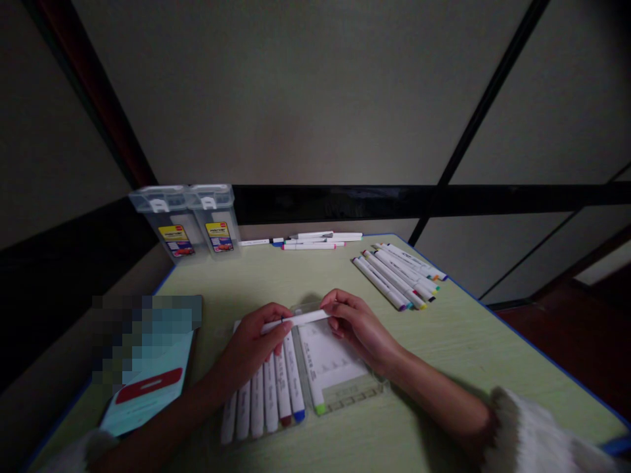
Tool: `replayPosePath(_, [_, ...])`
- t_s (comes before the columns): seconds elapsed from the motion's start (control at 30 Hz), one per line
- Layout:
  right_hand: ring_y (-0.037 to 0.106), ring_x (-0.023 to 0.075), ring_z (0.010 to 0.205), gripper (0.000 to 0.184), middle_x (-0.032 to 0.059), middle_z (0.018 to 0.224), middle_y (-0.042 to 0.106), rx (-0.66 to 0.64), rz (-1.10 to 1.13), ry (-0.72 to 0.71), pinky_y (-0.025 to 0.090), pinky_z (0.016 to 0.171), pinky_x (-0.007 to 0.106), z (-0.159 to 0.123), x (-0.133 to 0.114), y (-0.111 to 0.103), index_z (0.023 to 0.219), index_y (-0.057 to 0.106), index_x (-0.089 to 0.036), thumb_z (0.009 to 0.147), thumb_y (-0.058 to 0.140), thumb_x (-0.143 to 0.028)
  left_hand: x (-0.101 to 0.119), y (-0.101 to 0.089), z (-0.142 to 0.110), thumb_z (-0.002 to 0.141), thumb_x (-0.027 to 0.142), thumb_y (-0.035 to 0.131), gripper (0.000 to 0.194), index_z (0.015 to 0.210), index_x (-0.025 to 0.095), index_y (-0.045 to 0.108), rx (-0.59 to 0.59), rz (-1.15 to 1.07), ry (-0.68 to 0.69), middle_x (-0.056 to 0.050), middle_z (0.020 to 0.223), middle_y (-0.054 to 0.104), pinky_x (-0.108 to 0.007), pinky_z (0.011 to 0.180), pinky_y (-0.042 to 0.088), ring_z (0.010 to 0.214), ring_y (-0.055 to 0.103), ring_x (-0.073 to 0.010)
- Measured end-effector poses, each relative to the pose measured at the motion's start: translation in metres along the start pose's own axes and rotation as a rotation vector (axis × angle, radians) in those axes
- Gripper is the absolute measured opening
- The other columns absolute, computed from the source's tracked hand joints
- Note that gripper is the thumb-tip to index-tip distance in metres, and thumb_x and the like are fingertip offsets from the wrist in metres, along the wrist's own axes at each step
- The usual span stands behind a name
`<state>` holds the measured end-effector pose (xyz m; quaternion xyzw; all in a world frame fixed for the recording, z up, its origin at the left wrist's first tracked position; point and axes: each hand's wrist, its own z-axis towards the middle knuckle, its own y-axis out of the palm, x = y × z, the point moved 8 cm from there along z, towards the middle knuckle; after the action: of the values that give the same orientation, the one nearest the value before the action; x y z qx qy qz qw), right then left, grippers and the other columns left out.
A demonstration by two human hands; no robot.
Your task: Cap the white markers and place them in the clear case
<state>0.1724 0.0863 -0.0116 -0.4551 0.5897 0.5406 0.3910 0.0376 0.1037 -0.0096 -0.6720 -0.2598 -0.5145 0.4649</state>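
Between my two hands a white marker [310, 318] lies nearly level. My left hand [254, 338] pinches its left end, and the fingers of my right hand [355, 322] close on its right end. Below my hands lies an opened clear plastic case [377, 389]. Its left part holds a row of several white markers [270, 401], two with brown and blue ends showing. In the right part, a single green-ended marker [312, 378] rests along the left side, beside a white paper sheet [338, 358]. My left hand covers the upper ends of the row.
Two clear lidded boxes [210, 223] with yellow labels stand at the back left. Several loose markers [315, 242] lie along the back edge. Another group of markers [399, 276] is at the right. A phone or tablet [152, 387] with a lit screen lies at the left.
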Motion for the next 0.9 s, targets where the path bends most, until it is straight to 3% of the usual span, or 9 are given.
replayPosePath(0.9, [0.031, 0.0058, 0.039, 0.005, -0.0067, 0.043, 0.039, -0.007, -0.004, -0.004, 0.019, 0.041, 0.022, -0.0013, -0.0012, 0.0015, 0.062, 0.049, -0.016, 0.062, 0.053, -0.019, 0.0025, -0.0010, -0.0013, 0.073, 0.031, 0.045, 0.017, 0.078, 0.015, 0.051, 0.007, -0.011, -0.005, 0.009, 0.044, 0.041, -0.018, 0.040, 0.027, 0.038, 0.034, -0.0067])
